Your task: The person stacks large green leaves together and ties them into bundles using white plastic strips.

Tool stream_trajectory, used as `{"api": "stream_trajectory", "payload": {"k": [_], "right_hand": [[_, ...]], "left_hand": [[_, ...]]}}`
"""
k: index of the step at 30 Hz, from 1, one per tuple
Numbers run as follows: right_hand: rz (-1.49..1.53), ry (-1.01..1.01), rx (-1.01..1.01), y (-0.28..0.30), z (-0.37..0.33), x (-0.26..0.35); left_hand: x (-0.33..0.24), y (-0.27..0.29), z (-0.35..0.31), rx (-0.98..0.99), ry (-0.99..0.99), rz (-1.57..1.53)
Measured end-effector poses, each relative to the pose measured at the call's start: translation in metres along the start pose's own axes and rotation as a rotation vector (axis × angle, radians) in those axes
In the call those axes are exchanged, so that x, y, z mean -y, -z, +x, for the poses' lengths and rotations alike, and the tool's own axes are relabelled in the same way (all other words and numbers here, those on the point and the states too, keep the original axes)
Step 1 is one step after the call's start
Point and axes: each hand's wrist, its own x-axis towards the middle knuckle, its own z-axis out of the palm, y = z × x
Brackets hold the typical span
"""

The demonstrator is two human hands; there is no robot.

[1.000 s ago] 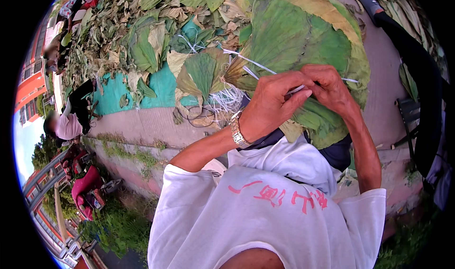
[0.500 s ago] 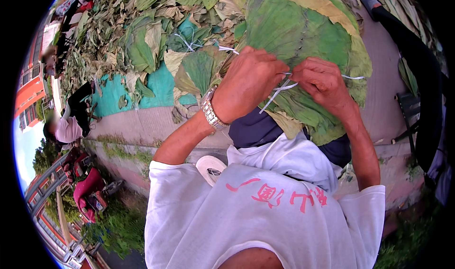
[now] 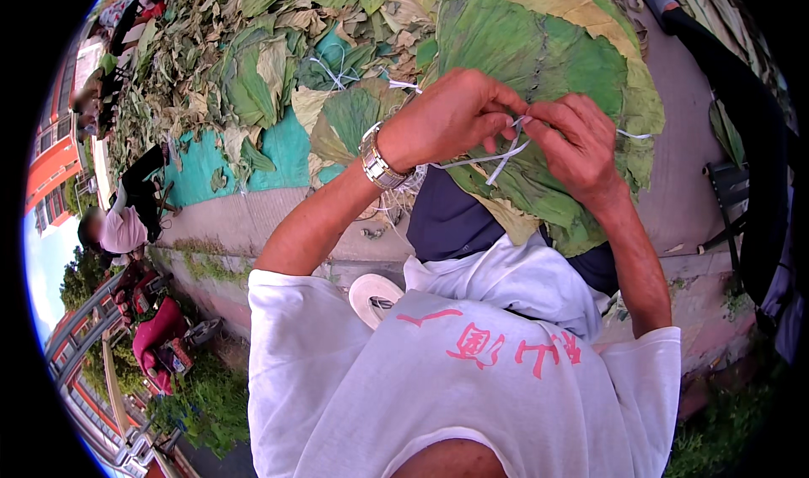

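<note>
A stack of large, flat green and yellowed leaves [image 3: 539, 65] lies over my lap. White string [image 3: 506, 161] runs across it, and one end sticks out at the right side of the stack. My left hand [image 3: 455, 117], with a metal watch [image 3: 378, 159] at its wrist, pinches the string between thumb and forefinger. Close against it, my right hand [image 3: 575, 141] pinches the string too. Between the fingertips the string forms a small loop, with its loose ends hanging below over the leaves.
Dried leaves [image 3: 185, 82] cover a green sheet [image 3: 282, 153] ahead and left. A bundle of string [image 3: 396, 204] hangs below my left wrist. A dark-clothed leg [image 3: 725, 82] and a dark stool [image 3: 726, 187] are at the right. A seated person [image 3: 122, 229] is at far left.
My left hand has turned and shifted slightly, its thumb and forefinger now stretched toward my right fingertips. The string has moved from a crossing to a small loop, and more string shows below my left wrist.
</note>
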Motion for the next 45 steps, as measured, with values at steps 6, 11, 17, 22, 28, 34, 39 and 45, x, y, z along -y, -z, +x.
{"api": "stream_trajectory", "payload": {"k": [6,11,17,22,28,34,39,45], "right_hand": [[0.024,-0.02,-0.003,-0.002,-0.004,0.0],[0.06,-0.045,-0.087,0.001,-0.001,0.001],[0.036,-0.024,0.082,0.015,-0.012,0.003],[-0.053,0.017,0.176,0.025,-0.015,0.003],[-0.073,-0.018,0.254,0.029,-0.017,0.002],[-0.121,0.026,0.219,0.026,-0.021,0.01],[-0.167,0.046,0.178,0.028,-0.023,0.018],[-0.144,-0.078,0.157,0.031,-0.025,0.027]], "left_hand": [[-0.003,0.001,0.0,0.021,0.056,-0.064],[-0.011,-0.007,-0.01,-0.215,-0.312,0.472],[-0.004,-0.008,-0.02,-0.343,-0.462,0.835],[-0.007,0.0,-0.029,-0.35,-0.442,0.985],[-0.011,0.004,-0.029,-0.392,-0.378,0.945],[-0.005,0.006,-0.028,-0.591,-0.323,0.639],[0.009,0.009,-0.029,-0.641,-0.186,0.313],[0.017,0.01,-0.024,-0.688,-0.163,0.113]]}}
